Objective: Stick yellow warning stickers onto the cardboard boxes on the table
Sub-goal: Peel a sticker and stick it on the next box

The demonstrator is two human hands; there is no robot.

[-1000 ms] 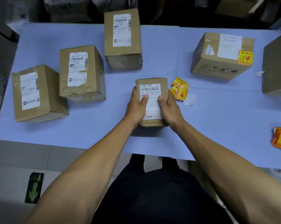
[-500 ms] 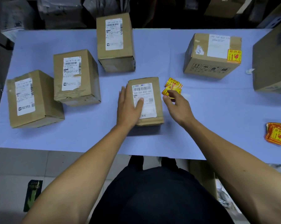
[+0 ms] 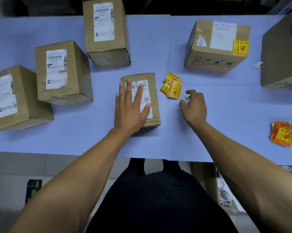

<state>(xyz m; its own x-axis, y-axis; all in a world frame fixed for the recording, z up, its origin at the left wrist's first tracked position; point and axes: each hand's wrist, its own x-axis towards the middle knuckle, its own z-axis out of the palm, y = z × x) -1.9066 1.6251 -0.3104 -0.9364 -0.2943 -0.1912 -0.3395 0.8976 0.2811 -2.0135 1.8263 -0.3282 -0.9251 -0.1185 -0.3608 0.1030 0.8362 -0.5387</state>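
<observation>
While the left hand (image 3: pixel 131 109) presses flat on the small brown cardboard box (image 3: pixel 141 98), the right hand (image 3: pixel 193 105), nearer and loosely curled, holds nothing, with the loose yellow warning stickers (image 3: pixel 172 85) just beyond its fingertips.

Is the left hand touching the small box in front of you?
Touching. The head view shows the left hand lying flat on top of the small box, straight fingers spread over its white label.

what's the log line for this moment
left hand flat on small box | right hand curled beside loose stickers | holding one: unclear
</observation>
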